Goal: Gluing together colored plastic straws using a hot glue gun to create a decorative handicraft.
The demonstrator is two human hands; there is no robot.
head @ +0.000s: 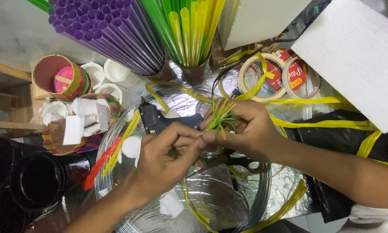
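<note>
A: Edges first. What boxes the hands in?

B: Coil of thin silver wire rings the work spot on the crinkled foil-covered tabletop. White foam block at the upper right, black plastic sheet under the right forearm, dark round containers at the lower left. Top edge is crowded: bundle of purple plastic straws and green and yellow straws standing in cups. Open room is mostly inside the wire coil, below the hands.

A: Held item?

B: Small tuft of thin green and yellow plastic strips, centre frame, above the foil. Right hand has it pinched between thumb and closed fingers, strip tips fanning out above the knuckles. Left hand reaches in from the lower left, index and thumb extended, fingertips touching the base of the tuft; other fingers curled.

A: Nearby?

B: Black hot glue gun lies just behind the left hand, touching or nearly, can't tell. Two rolls of tape beyond the right hand. Long yellow strips trail right. Colourful paper-wrapped cups are well apart at left.
</note>
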